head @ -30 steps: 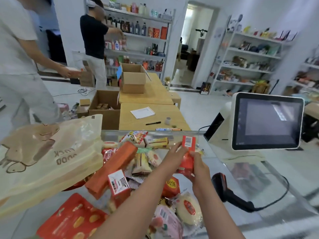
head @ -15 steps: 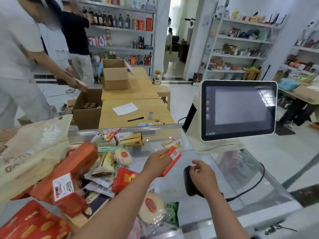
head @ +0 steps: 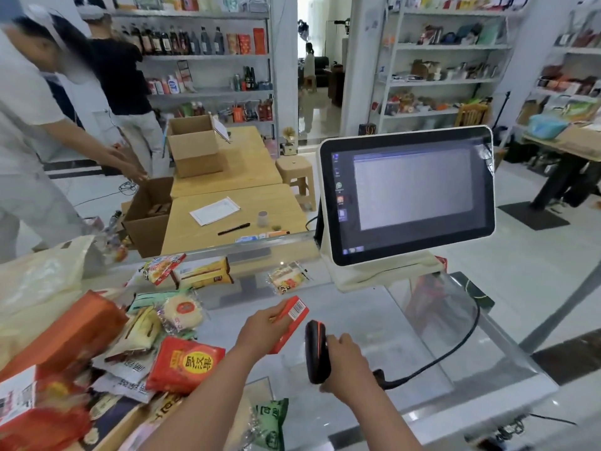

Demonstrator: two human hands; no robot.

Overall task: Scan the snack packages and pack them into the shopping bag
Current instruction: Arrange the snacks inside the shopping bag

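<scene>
Red barcoded box (head: pixel 290 320), left hand (head: pixel 265 330)

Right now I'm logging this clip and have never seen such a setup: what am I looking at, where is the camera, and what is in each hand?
No robot here: a person wears one wide-angle camera on the head, looking forward and down at their own arms. They stand at a glass counter in a shop. The left hand holds a small red box, barcode end showing. The right hand grips a black corded barcode scanner beside that box. On the counter's left lies a heap of snack packages and a pale shopping bag. A checkout screen stands behind.
</scene>
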